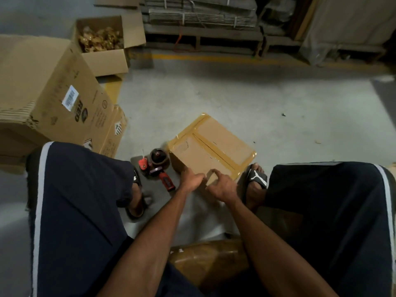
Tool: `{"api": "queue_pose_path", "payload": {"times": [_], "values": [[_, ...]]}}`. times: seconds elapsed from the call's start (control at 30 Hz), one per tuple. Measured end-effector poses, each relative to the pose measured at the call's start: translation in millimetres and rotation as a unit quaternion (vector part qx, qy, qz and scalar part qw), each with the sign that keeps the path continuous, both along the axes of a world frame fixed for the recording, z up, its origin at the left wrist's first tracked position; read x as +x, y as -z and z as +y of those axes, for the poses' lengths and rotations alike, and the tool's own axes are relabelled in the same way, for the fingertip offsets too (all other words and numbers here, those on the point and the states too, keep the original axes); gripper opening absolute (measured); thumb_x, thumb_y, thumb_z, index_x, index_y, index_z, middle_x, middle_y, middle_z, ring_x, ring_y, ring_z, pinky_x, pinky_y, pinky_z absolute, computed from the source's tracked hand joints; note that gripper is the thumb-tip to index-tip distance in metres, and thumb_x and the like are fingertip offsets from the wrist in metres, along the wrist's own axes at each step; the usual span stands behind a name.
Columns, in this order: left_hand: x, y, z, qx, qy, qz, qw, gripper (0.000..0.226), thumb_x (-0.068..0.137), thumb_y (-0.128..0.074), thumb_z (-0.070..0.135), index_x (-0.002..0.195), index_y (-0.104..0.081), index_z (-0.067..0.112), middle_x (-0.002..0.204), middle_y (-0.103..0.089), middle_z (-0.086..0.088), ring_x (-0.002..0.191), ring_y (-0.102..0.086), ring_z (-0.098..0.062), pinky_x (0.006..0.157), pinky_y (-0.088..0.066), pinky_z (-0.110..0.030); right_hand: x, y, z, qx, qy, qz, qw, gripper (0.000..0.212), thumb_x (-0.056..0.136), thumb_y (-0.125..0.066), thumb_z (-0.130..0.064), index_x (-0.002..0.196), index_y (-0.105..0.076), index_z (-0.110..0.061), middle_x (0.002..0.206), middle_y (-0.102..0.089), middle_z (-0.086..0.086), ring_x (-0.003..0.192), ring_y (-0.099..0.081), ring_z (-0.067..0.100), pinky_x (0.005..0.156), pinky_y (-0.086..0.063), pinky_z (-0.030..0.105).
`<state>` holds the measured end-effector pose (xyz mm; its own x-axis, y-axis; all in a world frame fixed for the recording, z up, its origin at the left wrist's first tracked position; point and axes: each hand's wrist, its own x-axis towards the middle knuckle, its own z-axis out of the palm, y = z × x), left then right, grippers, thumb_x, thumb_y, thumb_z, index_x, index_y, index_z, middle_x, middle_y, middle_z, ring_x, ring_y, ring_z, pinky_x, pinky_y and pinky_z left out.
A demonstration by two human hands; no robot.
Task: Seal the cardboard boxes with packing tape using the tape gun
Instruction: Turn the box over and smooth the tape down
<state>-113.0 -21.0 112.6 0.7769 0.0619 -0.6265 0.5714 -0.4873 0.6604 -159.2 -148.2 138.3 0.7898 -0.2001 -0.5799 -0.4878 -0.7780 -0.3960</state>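
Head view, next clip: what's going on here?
A seated person works on a small box lying on the floor between their feet. It already carries tape along its seam and edges. Both hands, the left hand and right hand, are at its near edge, the right hand pinching a corner flap. The tape gun lies unheld on the floor just left of the box.

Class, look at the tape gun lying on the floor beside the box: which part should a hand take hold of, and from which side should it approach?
Grip the tape gun by its red handle, coming from the person's side. The handle points back toward the person and lies bare, while the tape roll and red blade end face away.
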Motion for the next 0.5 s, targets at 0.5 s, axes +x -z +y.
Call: {"api": "queue_pose_path", "payload": {"times": [0.5], "values": [[0.5,15.4,28.6,0.124,0.154,-0.067,0.978,0.103,0.075,-0.079,0.013,0.147,-0.01,0.039,0.13,-0.055,-0.013,0.114,-0.061,-0.036,0.087,-0.054,-0.04,10.8,11.9,-14.8,-0.089,0.058,-0.076,0.991,0.046,0.089,-0.075,-0.026,0.132,-0.06,-0.035,0.138,-0.046,0.005,0.13,-0.043,0.029,0.105,-0.039,0.044]]}}
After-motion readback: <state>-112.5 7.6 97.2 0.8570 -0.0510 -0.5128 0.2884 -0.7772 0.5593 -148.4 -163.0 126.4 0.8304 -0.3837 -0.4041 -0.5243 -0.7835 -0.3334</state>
